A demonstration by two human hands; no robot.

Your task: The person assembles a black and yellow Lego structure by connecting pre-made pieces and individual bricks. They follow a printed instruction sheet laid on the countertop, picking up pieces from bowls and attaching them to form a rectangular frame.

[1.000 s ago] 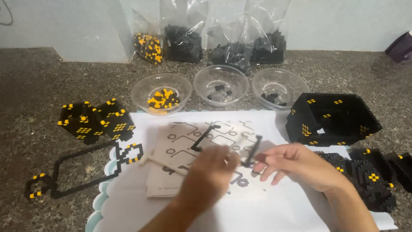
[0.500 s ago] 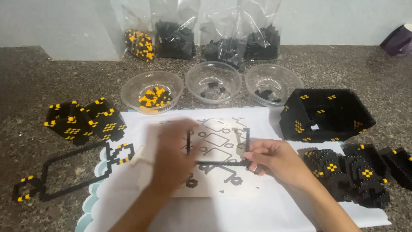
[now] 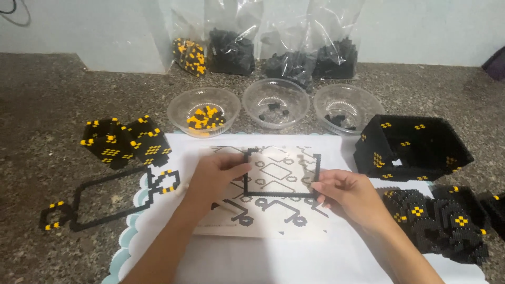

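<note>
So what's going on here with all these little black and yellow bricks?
A person is holding a thin black U-shaped brick frame over a printed pattern sheet, left hand on its left side and right hand at its right corner. Behind are three clear bowls of small pieces and bags of bricks. Finished black-and-yellow sections lie on both sides, including an open box shape on the right.

Left hand (image 3: 213,176) and right hand (image 3: 350,192) pinch inward, forearms converging.
</note>
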